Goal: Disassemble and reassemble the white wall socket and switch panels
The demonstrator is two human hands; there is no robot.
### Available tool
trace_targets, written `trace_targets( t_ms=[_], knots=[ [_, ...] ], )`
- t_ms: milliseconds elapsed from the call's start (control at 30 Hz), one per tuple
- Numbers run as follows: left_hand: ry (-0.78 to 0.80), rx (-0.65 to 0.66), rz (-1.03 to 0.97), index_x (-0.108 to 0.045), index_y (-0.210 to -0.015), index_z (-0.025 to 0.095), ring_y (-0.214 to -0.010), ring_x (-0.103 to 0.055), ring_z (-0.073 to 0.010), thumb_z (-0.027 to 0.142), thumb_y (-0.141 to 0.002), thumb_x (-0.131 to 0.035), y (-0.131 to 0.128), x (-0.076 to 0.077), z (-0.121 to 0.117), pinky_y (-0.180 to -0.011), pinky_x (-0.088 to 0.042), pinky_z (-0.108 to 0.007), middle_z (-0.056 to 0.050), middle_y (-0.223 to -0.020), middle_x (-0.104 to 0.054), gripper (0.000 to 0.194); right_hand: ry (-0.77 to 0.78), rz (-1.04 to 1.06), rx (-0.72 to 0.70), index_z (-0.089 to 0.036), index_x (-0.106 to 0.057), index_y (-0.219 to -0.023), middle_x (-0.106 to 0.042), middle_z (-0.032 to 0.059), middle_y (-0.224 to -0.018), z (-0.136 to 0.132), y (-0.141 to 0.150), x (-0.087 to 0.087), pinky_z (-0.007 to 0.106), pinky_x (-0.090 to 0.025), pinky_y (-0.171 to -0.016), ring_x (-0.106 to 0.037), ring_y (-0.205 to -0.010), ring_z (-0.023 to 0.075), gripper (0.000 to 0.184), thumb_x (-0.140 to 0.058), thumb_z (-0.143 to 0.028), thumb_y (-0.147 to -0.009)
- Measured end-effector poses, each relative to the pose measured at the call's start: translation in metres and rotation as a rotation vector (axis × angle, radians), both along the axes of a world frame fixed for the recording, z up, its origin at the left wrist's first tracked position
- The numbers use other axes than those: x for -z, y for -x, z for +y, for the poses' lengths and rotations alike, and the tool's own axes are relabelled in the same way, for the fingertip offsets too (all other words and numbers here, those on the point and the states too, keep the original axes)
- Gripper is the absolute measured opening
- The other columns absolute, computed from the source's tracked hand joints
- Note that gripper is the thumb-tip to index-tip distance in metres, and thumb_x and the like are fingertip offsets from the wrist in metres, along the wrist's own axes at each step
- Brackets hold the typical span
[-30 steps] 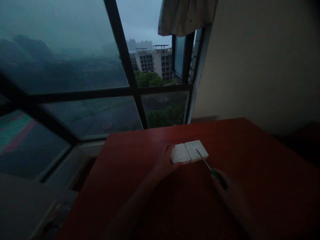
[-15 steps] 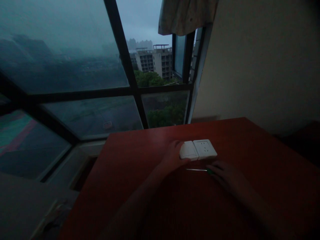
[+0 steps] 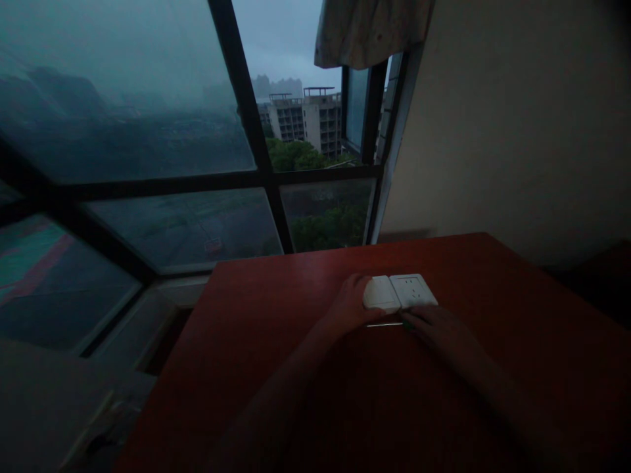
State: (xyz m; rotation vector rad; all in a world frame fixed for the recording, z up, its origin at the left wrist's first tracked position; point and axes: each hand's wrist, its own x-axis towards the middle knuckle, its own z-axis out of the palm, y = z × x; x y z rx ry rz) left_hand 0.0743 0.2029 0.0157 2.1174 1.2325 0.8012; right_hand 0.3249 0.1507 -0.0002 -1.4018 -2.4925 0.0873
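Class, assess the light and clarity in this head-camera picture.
Head view: the sky is brightest; a faint sheen shows on the tabletop near the window; the left hand and right hand are dim; the green handle is barely distinguishable.

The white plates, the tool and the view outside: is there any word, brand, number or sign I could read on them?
None that can be read.
Socket: only dark slots show, no letters.
Left plate: no writing visible.
Screwdriver: the right hand hides most of its handle.
Red shape outside: too blurred to tell.
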Motion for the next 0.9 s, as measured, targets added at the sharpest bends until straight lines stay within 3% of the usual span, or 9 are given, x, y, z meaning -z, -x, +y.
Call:
trace_targets(
  t_ms=[233, 433, 533, 633, 700, 767, 900],
  knots=[
    [0.005, -0.075, -0.082, -0.041, -0.135, 0.020, -0.133, -0.036, -0.0275, 0.038, -0.082, -0.066, 0.018, -0.007, -0.016, -0.112, -0.030, -0.044, -0.011, -0.143, -0.038, 0.062, -0.057, 0.056, 0.078, -0.026, -0.068, -0.112, -0.067, 0.0079, -0.119, -0.005, -0.003, 0.001, 0.049, -0.045, -0.096, -0.059, -0.110, 0.0278, 0.038, -0.044, -0.015, -0.085],
    [0.034, -0.199, -0.145, -0.048, -0.127, 0.021, -0.117, -0.052, -0.0256, 0.031, -0.087, -0.057, 0.049, -0.013, -0.046, -0.100, -0.044, -0.044, -0.010, -0.132, -0.050, 0.043, -0.069, 0.062, 0.092, -0.024, -0.068, -0.111, -0.067, 0.0102, -0.117, -0.012, 0.006, 0.000, 0.049, -0.047, -0.092, -0.060, -0.107, 0.0287, 0.038, -0.041, -0.015, -0.086],
    [0.067, -0.221, -0.180, -0.055, -0.119, 0.021, -0.104, -0.060, -0.0238, 0.029, -0.087, -0.054, 0.056, -0.013, -0.062, -0.092, -0.049, -0.042, -0.009, -0.119, -0.060, 0.032, -0.047, 0.131, 0.088, -0.023, -0.068, -0.110, -0.068, 0.0106, -0.114, -0.021, 0.036, -0.008, 0.046, -0.049, -0.089, -0.062, -0.104, 0.0270, 0.036, -0.041, -0.017, -0.087],
    [0.090, -0.213, -0.221, -0.058, -0.115, 0.021, -0.102, -0.062, -0.0226, 0.032, -0.088, -0.054, 0.053, -0.013, -0.076, -0.091, -0.050, -0.039, -0.008, -0.114, -0.064, 0.029, 0.076, 0.344, 0.003, -0.025, -0.067, -0.107, -0.068, 0.0080, -0.111, -0.028, 0.084, -0.026, 0.039, -0.048, -0.089, -0.062, -0.100, 0.0228, 0.031, -0.043, -0.021, -0.088],
    [0.117, -0.197, -0.299, -0.059, -0.115, 0.021, -0.105, -0.061, -0.0220, 0.036, -0.092, -0.049, 0.050, -0.012, -0.080, -0.094, -0.049, -0.038, -0.007, -0.115, -0.065, 0.029, 0.223, 0.489, -0.030, -0.023, -0.069, -0.086, -0.070, 0.0067, -0.088, -0.027, 0.120, -0.039, 0.035, -0.048, -0.075, -0.063, -0.079, 0.0213, 0.026, -0.044, -0.030, -0.090],
    [0.169, -0.200, -0.437, -0.060, -0.114, 0.020, -0.108, -0.060, -0.0221, 0.040, -0.096, -0.039, 0.049, -0.009, -0.081, -0.097, -0.047, -0.038, -0.007, -0.115, -0.066, 0.035, 0.249, 0.552, -0.040, -0.021, -0.065, -0.074, -0.067, 0.0045, -0.075, -0.022, 0.151, -0.046, 0.031, -0.047, -0.068, -0.060, -0.069, 0.0186, 0.034, -0.039, -0.034, -0.092],
    [0.223, -0.234, -0.579, -0.062, -0.110, 0.016, -0.106, -0.060, -0.0229, 0.044, -0.098, -0.023, 0.058, 0.000, -0.076, -0.098, -0.045, -0.038, -0.008, -0.108, -0.067, 0.050, 0.294, 0.670, -0.032, -0.019, -0.062, -0.070, -0.068, 0.0033, -0.072, -0.007, 0.194, -0.030, 0.025, -0.045, -0.060, -0.061, -0.067, 0.0161, 0.042, -0.030, -0.030, -0.094]
  ],
)
